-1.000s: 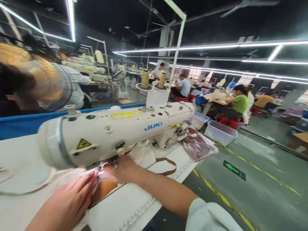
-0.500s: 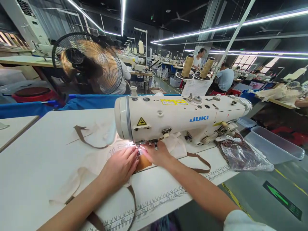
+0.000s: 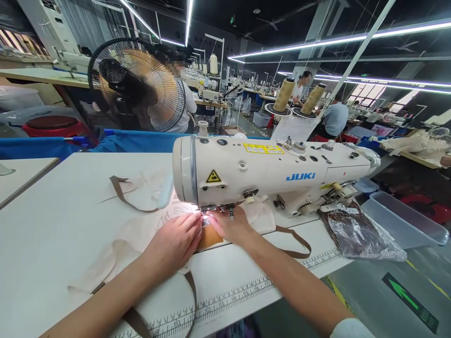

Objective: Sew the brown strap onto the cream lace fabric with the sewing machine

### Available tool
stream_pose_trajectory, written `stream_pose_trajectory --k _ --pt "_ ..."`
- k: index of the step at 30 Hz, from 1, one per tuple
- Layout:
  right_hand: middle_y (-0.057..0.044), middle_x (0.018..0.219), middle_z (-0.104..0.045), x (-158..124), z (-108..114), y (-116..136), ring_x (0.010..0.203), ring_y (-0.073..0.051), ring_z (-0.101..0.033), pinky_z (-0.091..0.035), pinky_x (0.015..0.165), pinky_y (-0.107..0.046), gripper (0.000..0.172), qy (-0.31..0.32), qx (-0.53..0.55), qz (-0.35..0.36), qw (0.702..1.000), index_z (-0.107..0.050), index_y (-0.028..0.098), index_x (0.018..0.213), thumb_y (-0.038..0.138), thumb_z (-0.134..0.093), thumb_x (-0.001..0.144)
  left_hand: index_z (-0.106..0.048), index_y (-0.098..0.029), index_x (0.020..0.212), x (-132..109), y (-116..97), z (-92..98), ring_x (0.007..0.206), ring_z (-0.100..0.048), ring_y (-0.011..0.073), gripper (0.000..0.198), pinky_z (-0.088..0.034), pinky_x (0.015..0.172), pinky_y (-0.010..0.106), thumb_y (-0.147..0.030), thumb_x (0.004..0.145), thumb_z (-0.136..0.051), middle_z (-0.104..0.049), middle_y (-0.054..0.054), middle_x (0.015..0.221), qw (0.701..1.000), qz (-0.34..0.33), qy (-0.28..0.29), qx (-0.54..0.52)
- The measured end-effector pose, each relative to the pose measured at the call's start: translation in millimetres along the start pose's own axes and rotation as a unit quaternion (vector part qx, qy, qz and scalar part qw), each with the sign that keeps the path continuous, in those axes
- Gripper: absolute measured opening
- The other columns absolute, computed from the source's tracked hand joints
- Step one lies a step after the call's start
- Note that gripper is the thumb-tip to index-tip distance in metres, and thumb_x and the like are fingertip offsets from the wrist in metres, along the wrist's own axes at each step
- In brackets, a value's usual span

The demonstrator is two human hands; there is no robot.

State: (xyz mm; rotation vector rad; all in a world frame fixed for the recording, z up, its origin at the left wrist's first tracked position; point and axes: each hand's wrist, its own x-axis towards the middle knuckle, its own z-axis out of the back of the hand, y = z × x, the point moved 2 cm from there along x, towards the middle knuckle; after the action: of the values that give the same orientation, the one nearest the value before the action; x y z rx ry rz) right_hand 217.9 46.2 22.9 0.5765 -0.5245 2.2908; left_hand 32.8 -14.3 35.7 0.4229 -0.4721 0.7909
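A white JUKI sewing machine (image 3: 268,171) stands on a white table (image 3: 52,225). Cream fabric (image 3: 130,234) with a brown strap (image 3: 121,195) lies under its needle, lit by the machine's lamp. My left hand (image 3: 174,244) lies on the fabric just left of the needle, fingers together and pressing down. My right hand (image 3: 230,225) rests on the fabric to the right of the needle, fingertips at the presser foot. A brown piece (image 3: 209,238) shows between the two hands.
A clear bag of dark material (image 3: 355,232) lies at the table's right end beside a plastic bin (image 3: 405,220). A floor fan (image 3: 137,84) stands behind the blue divider (image 3: 141,141). Two thread cones (image 3: 299,96) rise behind the machine. Other people work at distant tables.
The view swung left and steadied over the last second. Both hands stay on the fabric at the needle, with hardly any movement in the last half second.
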Motion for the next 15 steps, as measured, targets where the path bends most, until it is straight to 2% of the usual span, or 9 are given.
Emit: stream_pose_trajectory --k 7,11,15 --pt "-0.003 0.099 -0.078 -0.6 -4.2 -2.2 0.089 -0.018 -0.072 -0.05 0.08 -0.029 0.027 -0.01 0.026 0.004 1.0 -0.071 0.027 0.122 0.035 -0.049 0.108 -0.071 -0.01 0.116 0.0 1.5 1.7 0.108 -0.069 0.0278 0.038 -0.06 0.087 0.041 -0.023 0.106 -0.037 -0.073 0.014 0.12 1.0 0.006 0.009 -0.011" --pt "-0.004 0.099 -0.078 2.1 -3.5 -2.9 0.094 -0.018 -0.072 -0.05 0.084 -0.029 0.028 0.016 0.039 0.004 0.999 -0.072 0.026 0.116 0.034 -0.047 0.108 -0.071 -0.012 0.12 -1.0 4.0 2.4 0.11 -0.069 0.0277 0.039 -0.06 0.088 0.041 -0.025 0.107 -0.037 -0.073 0.013 0.121 0.999 0.014 0.016 -0.029" --pt "-0.003 0.092 -0.078 3.9 -1.4 -3.0 0.083 -0.017 -0.071 -0.048 0.074 -0.028 0.031 0.027 0.026 -0.003 0.999 -0.073 0.025 0.108 0.034 -0.044 0.109 -0.07 -0.013 0.121 -1.8 4.1 1.6 0.11 -0.068 0.0268 0.038 -0.059 0.089 0.04 -0.026 0.107 -0.038 -0.073 0.012 0.122 0.999 0.018 0.014 -0.035"
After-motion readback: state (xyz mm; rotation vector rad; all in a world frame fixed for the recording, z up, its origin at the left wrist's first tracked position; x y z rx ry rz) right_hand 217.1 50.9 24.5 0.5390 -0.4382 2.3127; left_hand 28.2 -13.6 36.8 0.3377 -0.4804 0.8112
